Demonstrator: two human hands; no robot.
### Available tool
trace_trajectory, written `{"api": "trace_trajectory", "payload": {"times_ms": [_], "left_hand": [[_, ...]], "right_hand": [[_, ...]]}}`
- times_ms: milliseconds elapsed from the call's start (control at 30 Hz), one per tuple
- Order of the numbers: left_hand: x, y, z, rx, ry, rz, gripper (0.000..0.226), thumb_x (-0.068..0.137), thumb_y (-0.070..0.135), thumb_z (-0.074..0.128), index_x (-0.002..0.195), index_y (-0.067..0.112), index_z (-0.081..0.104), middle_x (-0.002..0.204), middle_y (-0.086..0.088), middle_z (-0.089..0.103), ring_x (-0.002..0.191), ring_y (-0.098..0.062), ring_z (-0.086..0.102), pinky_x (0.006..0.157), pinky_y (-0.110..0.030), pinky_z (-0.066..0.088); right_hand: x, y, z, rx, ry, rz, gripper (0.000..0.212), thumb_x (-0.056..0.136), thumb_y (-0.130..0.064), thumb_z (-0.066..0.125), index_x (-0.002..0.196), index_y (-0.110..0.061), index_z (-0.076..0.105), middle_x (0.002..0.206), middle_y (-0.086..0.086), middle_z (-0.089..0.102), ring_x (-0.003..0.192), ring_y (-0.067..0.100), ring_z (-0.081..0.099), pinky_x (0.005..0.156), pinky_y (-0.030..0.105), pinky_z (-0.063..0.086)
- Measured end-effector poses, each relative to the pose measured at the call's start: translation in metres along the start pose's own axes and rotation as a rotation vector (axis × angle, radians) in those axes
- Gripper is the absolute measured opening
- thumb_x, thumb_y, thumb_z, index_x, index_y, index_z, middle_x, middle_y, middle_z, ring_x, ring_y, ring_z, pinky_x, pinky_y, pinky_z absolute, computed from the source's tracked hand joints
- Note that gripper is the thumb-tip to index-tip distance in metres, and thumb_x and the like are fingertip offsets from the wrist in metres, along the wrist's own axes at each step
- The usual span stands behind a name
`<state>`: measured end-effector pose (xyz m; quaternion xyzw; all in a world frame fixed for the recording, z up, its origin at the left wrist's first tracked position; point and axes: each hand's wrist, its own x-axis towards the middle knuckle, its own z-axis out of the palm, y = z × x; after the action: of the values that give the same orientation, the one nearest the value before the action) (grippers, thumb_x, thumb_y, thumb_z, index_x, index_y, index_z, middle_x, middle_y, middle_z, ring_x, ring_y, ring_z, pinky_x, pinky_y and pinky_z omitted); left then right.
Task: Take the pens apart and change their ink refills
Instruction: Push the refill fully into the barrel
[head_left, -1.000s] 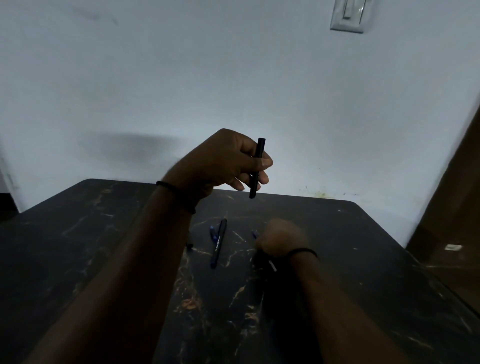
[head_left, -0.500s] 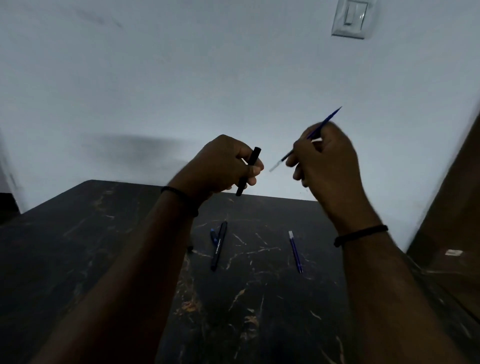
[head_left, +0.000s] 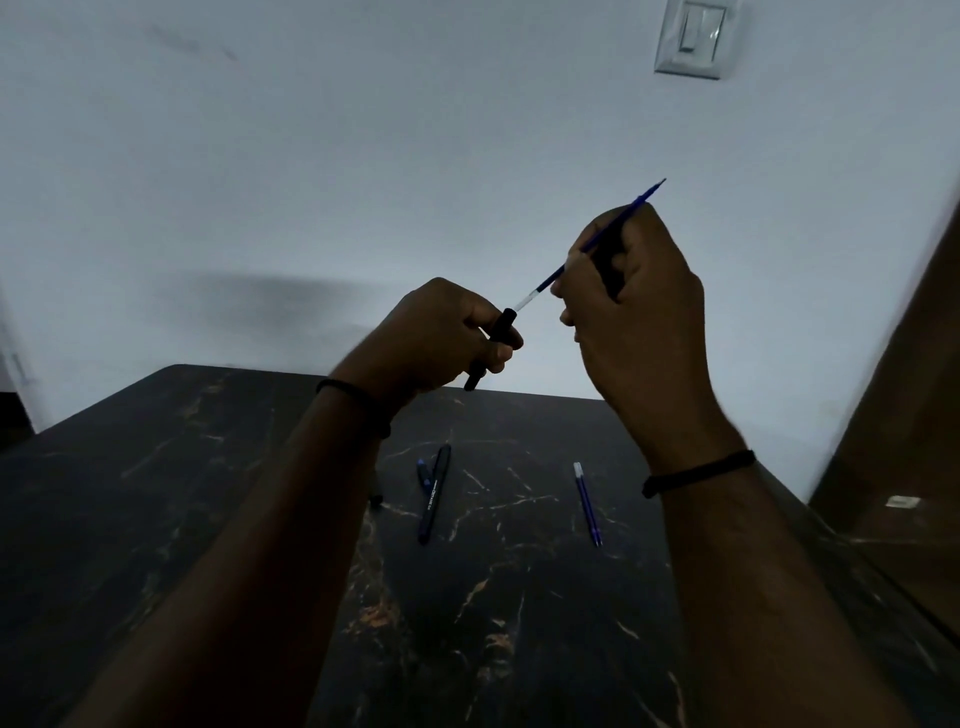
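Observation:
My left hand (head_left: 441, 332) grips a black pen barrel (head_left: 493, 345), tilted with its open end up and to the right. My right hand (head_left: 628, 312) pinches a blue ink refill (head_left: 545, 283) whose clear end touches or enters the barrel's mouth; its tip sticks out above my fingers. On the dark marble table (head_left: 208, 493) lie a whole black pen (head_left: 434, 493), a small blue pen part (head_left: 424, 474) beside it, and another blue refill (head_left: 587, 503) to the right. A tiny dark piece (head_left: 375, 500) lies by my left forearm.
A white wall rises right behind the table, with a light switch (head_left: 693, 39) high up on the right. A brown wooden surface (head_left: 904, 415) borders the table's right side.
My right hand rose from the table with a blue refill and brought its clear end to the barrel's mouth. The left hand tilted the barrel toward it.

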<state>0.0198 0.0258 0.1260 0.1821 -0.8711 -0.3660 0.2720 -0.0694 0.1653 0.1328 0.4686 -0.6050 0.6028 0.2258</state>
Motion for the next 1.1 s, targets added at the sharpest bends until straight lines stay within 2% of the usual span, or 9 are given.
{"api": "trace_trajectory", "payload": {"times_ms": [167, 267, 367, 500, 633, 767, 900, 1000, 1100], "left_hand": [[0.000, 0.001, -0.001, 0.025, -0.012, 0.022, 0.017, 0.082, 0.009, 0.074, 0.095, 0.019, 0.079, 0.079, -0.001, 0.075, 0.073, -0.011, 0.069, 0.051, -0.007, 0.042], [0.000, 0.001, 0.000, 0.014, -0.045, 0.047, 0.018, 0.081, 0.007, 0.075, 0.096, 0.016, 0.079, 0.071, 0.007, 0.072, 0.063, 0.000, 0.066, 0.050, -0.004, 0.041], [0.000, 0.000, 0.000, -0.007, -0.040, 0.046, 0.017, 0.083, 0.005, 0.073, 0.096, 0.015, 0.078, 0.075, 0.002, 0.074, 0.059, 0.003, 0.065, 0.048, -0.004, 0.041], [0.000, -0.002, -0.002, -0.006, -0.031, 0.043, 0.016, 0.084, 0.006, 0.072, 0.097, 0.015, 0.078, 0.081, -0.004, 0.076, 0.064, -0.004, 0.067, 0.049, -0.005, 0.042], [-0.001, 0.001, -0.002, 0.001, -0.043, 0.057, 0.016, 0.084, 0.006, 0.071, 0.098, 0.013, 0.078, 0.080, -0.003, 0.076, 0.061, 0.000, 0.067, 0.050, -0.005, 0.042], [-0.003, 0.003, -0.001, -0.015, -0.064, 0.066, 0.015, 0.085, 0.010, 0.070, 0.091, 0.022, 0.077, 0.083, -0.004, 0.078, 0.076, -0.012, 0.074, 0.064, -0.022, 0.050], [-0.005, 0.005, -0.002, -0.063, -0.102, 0.098, 0.022, 0.085, 0.006, 0.067, 0.078, 0.026, 0.074, 0.084, -0.004, 0.078, 0.080, -0.015, 0.074, 0.066, -0.026, 0.053], [-0.006, 0.005, -0.004, -0.110, -0.103, 0.117, 0.019, 0.085, 0.006, 0.066, 0.082, 0.023, 0.074, 0.084, -0.005, 0.078, 0.079, -0.014, 0.075, 0.067, -0.028, 0.055], [-0.005, 0.005, -0.005, -0.145, -0.087, 0.142, 0.015, 0.086, 0.006, 0.065, 0.087, 0.017, 0.075, 0.084, -0.005, 0.078, 0.080, -0.016, 0.075, 0.074, -0.038, 0.058]], "right_hand": [[-0.001, 0.002, 0.002, -0.051, -0.023, -0.013, 0.009, 0.090, -0.012, 0.054, 0.096, -0.005, 0.056, 0.081, 0.013, 0.066, 0.072, 0.032, 0.064, 0.067, 0.044, 0.051], [-0.002, 0.003, 0.003, -0.071, -0.050, -0.012, 0.008, 0.090, -0.013, 0.055, 0.094, -0.006, 0.056, 0.080, 0.010, 0.067, 0.070, 0.028, 0.064, 0.065, 0.037, 0.049], [-0.001, 0.001, 0.002, -0.060, -0.011, -0.011, 0.006, 0.090, -0.014, 0.055, 0.093, -0.009, 0.056, 0.079, 0.009, 0.067, 0.070, 0.026, 0.064, 0.064, 0.036, 0.049], [0.001, -0.001, 0.000, -0.056, 0.001, -0.020, 0.007, 0.089, -0.015, 0.055, 0.093, -0.009, 0.056, 0.079, 0.010, 0.067, 0.069, 0.027, 0.064, 0.063, 0.037, 0.049], [-0.002, 0.001, 0.004, -0.083, -0.033, -0.025, 0.008, 0.089, -0.012, 0.057, 0.093, -0.005, 0.057, 0.077, 0.010, 0.065, 0.067, 0.020, 0.060, 0.057, 0.026, 0.045], [-0.003, 0.005, 0.008, -0.139, -0.068, -0.012, 0.006, 0.089, -0.014, 0.061, 0.089, -0.008, 0.060, 0.071, -0.004, 0.061, 0.062, 0.006, 0.052, 0.055, 0.009, 0.038], [-0.005, 0.007, 0.011, -0.171, -0.124, 0.019, 0.003, 0.088, -0.017, 0.065, 0.087, -0.015, 0.067, 0.077, -0.006, 0.067, 0.072, 0.009, 0.063, 0.061, 0.012, 0.043], [-0.005, 0.006, 0.011, -0.128, -0.115, 0.058, 0.006, 0.091, -0.027, 0.066, 0.088, -0.021, 0.067, 0.077, -0.006, 0.070, 0.073, 0.008, 0.066, 0.060, 0.008, 0.044], [-0.004, 0.004, 0.009, -0.110, -0.117, 0.079, 0.008, 0.091, -0.036, 0.067, 0.089, -0.028, 0.067, 0.077, -0.008, 0.069, 0.075, 0.002, 0.065, 0.060, 0.005, 0.042]]}}
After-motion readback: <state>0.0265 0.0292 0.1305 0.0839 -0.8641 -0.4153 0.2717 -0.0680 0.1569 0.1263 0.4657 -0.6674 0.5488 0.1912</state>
